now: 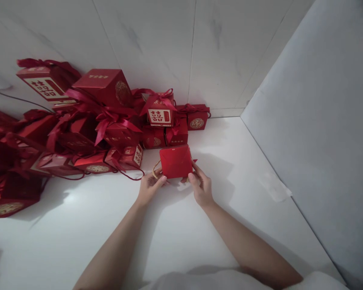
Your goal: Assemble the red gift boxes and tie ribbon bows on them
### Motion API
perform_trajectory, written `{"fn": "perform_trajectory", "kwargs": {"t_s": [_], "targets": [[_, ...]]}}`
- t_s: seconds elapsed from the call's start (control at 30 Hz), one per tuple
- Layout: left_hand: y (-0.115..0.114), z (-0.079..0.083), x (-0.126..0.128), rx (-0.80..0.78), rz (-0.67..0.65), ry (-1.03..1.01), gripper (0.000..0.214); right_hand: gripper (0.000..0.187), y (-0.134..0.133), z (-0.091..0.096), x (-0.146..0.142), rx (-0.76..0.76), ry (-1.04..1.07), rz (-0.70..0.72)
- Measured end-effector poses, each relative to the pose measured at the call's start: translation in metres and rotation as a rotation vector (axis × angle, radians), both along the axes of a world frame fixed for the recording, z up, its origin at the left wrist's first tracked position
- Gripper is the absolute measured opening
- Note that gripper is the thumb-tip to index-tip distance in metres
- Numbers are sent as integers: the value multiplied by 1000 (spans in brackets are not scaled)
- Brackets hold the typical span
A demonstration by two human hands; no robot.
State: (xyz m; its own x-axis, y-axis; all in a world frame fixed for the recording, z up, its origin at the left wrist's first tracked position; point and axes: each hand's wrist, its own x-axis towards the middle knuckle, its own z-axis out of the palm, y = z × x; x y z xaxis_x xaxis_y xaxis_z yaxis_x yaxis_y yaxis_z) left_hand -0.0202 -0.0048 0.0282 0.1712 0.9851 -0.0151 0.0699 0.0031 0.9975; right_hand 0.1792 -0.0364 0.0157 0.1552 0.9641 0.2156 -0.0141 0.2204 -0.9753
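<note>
A small red gift box with a gold twisted cord is held between my two hands above the white tabletop. My left hand grips its lower left corner, thumb on the near face and fingers underneath. At the lower right corner, my right hand pinches it the same way, with the fingers partly behind the box. A plain flap with a pointed seam shows on the upper face. Beyond it stands a red box with a ribbon bow and a white label, apart from both hands.
Many red boxes are heaped at the left against the marbled wall, such as a large hexagonal one. A grey panel rises on the right. Near its base, a strip of clear tape lies on the white tabletop.
</note>
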Motion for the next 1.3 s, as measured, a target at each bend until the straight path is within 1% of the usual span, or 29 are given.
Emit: {"fn": "perform_trajectory", "kwargs": {"t_s": [0.13,0.27,0.37,0.57,0.83,1.03,1.17,1.3], "targets": [[0,-2,-1,-5,1,8,57,55,-1,3,0,-19,-19,3],[0,-1,0,-19,3,-10,56,56,0,1,0,-3,-13,-20],[0,1,1,-20,6,-12,57,57,0,1,0,-14,-21,-11],[1,1,1,-14,-7,35,55,56,0,0,0,-9,-11,-18],[0,7,5,-44,33,-30,49,55,0,6,0,-82,-7,-2],[1,5,4,-42,16,0,49,57,0,6,0,-71,-28,4],[1,6,5,-49,-20,-7,56,59,0,5,-1,-69,-81,-15],[0,4,3,-56,-22,1,54,61,2,2,-2,-53,-87,0]]}}
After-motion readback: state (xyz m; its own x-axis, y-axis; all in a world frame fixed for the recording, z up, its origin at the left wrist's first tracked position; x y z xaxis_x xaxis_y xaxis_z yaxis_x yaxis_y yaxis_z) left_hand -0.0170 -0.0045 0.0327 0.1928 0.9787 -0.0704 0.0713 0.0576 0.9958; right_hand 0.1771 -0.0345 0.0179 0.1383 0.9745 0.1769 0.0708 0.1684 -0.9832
